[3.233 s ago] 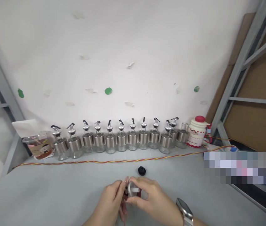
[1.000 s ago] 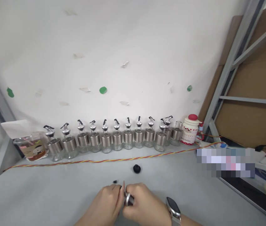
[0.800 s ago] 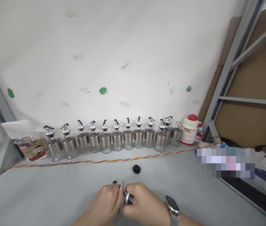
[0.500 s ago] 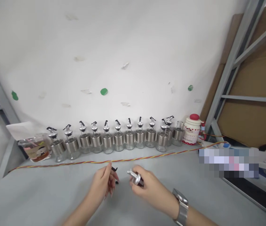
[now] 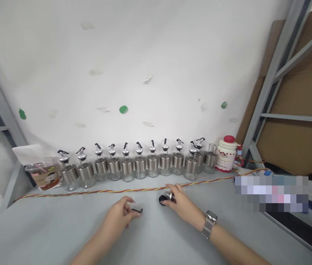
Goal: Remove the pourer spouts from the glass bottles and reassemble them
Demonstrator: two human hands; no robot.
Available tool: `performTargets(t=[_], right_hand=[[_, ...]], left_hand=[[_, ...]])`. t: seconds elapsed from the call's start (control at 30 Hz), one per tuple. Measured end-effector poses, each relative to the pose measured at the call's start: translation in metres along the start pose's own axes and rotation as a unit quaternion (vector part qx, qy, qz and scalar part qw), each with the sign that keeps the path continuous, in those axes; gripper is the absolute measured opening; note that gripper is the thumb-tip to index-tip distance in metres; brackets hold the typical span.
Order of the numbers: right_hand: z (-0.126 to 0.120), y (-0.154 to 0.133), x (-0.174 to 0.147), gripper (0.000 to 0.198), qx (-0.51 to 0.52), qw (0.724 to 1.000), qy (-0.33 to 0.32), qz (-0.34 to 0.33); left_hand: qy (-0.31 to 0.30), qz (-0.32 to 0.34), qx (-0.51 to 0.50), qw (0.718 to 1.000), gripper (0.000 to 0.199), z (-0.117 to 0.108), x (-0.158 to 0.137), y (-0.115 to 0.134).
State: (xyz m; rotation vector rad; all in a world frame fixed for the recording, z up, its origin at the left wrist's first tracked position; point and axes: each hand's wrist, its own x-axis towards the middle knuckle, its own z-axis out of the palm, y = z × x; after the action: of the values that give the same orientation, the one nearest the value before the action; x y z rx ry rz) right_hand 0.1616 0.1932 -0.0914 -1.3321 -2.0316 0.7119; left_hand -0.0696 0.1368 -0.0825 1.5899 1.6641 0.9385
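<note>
The right hand (image 5: pixel 182 203) stretches farther forward than the curled left hand (image 5: pixel 120 214).

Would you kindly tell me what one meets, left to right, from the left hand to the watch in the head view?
Left hand, black lever, round black stopper, silver spout, right hand, watch.

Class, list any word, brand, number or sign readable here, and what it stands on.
No text can be read for certain.
Brown cup sleeve: small lettering, too blurred to read.
White jar: tiny lettering low on its front, too small to read.
Watch: no digits can be made out.
Bottles: no lettering visible.
Black piece in the left hand, silver spout in the right hand: no lettering visible.
</note>
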Motion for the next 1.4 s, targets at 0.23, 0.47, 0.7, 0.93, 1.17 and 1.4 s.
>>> performTargets(t=[0.23,0.47,0.7,0.93,1.17,1.4], right_hand=[[-0.003,-0.016,-0.005,0.027,0.049,0.990,-0.014,-0.131],[-0.015,0.003,0.012,0.021,0.022,0.972,0.183,-0.148],[-0.072,0.024,0.075,0.063,0.028,0.871,0.490,0.001],[-0.075,0.039,0.115,0.056,0.043,0.862,0.503,0.041],[-0.071,0.035,0.109,0.053,0.093,0.864,0.493,0.035],[-0.078,-0.015,0.062,0.040,0.191,0.870,0.453,-0.045]], left_hand=[[0.024,0.080,0.118,0.990,0.019,0.009,-0.012,0.003],[0.049,0.126,0.147,0.980,0.027,0.025,-0.004,0.010],[0.117,0.187,0.133,0.966,0.028,0.012,-0.009,0.010],[0.128,0.210,0.130,0.961,0.026,0.004,-0.009,0.000],[0.090,0.207,0.114,0.967,0.029,0.004,-0.014,0.003],[0.106,0.214,0.049,0.970,0.028,0.001,-0.018,0.010]])
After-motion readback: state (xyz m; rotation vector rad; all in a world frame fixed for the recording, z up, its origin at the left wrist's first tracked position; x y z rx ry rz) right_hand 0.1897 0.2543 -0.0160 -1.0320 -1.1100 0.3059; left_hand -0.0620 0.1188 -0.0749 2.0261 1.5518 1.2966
